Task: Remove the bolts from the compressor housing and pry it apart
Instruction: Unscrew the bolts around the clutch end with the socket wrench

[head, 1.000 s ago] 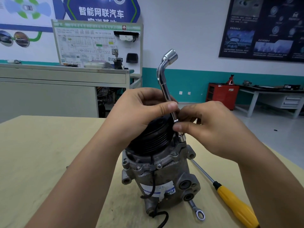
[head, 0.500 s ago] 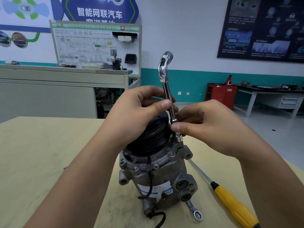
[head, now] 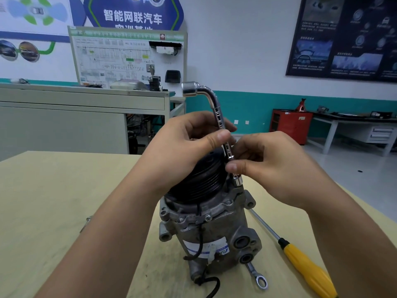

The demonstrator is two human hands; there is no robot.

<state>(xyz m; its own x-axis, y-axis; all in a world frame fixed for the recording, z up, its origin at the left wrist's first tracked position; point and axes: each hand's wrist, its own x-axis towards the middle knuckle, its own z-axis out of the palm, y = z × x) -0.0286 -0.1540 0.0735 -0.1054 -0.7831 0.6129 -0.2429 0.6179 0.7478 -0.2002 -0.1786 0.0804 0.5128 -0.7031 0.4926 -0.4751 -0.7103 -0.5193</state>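
A pale table [head: 53, 201] carries the upright compressor [head: 214, 229], a yellow-handled screwdriver [head: 305, 263] and a spanner [head: 257, 277].

Housing: grey cast-metal compressor housing [head: 214, 229], upright on pale wooden tabletop [head: 53, 201], black ribbed pulley [head: 199, 179] on top.
Wrench: chrome L-shaped socket wrench [head: 218, 117], near upright, lower socket on housing's upper right flange.
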